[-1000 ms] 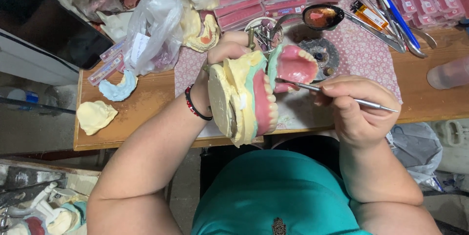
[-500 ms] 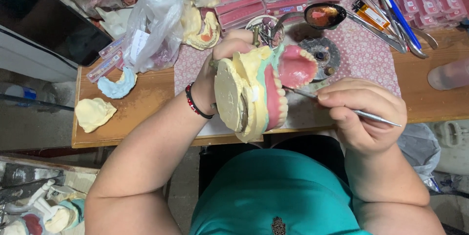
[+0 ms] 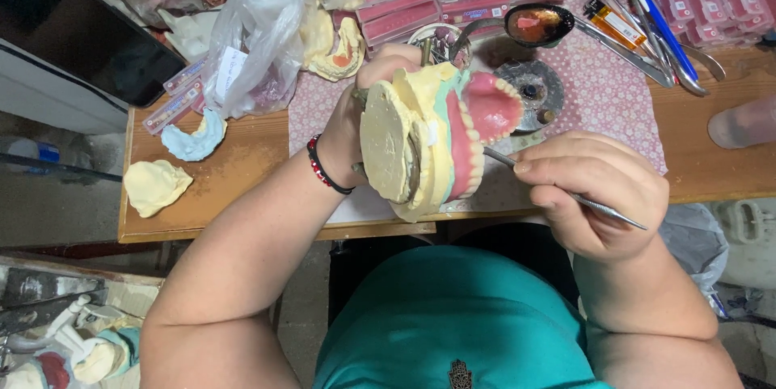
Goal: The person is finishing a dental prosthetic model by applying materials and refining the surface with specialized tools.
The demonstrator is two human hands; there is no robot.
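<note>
My left hand grips a yellow plaster dental model mounted on a metal frame, held upright above the table's front edge. Pink wax gums with a row of teeth face right. My right hand is closed around a thin metal carving tool, whose tip touches the pink wax at the teeth. A black and red bracelet circles my left wrist.
A wooden table carries a patterned pink cloth, a ladle with melted wax, a round metal burner, plastic bags, boxes of teeth strips, loose plaster casts, and metal tools. A dark screen lies far left.
The model has tilted slightly and shifted a little right in my left hand. My right hand has drawn closer to the model, with the tool tip staying at the wax teeth.
</note>
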